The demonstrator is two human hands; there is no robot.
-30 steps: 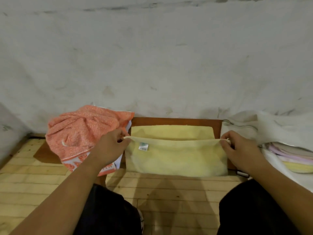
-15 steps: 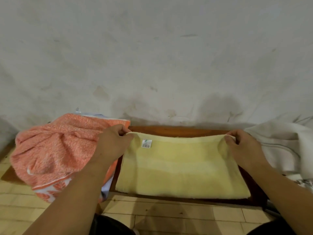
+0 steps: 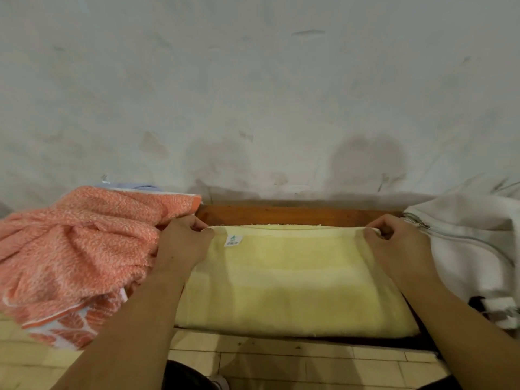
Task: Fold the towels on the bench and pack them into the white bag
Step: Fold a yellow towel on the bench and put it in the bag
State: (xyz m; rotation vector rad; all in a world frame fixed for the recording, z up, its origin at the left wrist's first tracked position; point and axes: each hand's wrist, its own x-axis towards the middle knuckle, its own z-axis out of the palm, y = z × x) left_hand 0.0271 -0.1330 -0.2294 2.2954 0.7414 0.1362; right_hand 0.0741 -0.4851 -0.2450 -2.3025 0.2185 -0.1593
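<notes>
A pale yellow towel (image 3: pixel 295 280) lies folded flat on the brown wooden bench (image 3: pixel 295 215), a small white label near its far left corner. My left hand (image 3: pixel 183 246) pinches the towel's far left corner. My right hand (image 3: pixel 394 246) pinches the far right corner. Both corners sit at the towel's far edge, close to the wall. The white bag (image 3: pixel 467 243) with a zipper lies at the right, touching my right hand. An orange patterned towel (image 3: pixel 78 249) lies bunched at the left.
A stained white wall (image 3: pixel 253 94) rises right behind the bench. A light wood-plank floor (image 3: pixel 281 361) shows below the bench's front edge. A bit of lilac cloth (image 3: pixel 132 187) peeks out behind the orange towel.
Both hands carried the towel's near edge up and away, laying it over the far edge, so the towel now lies doubled on the bench. The view also moved closer.
</notes>
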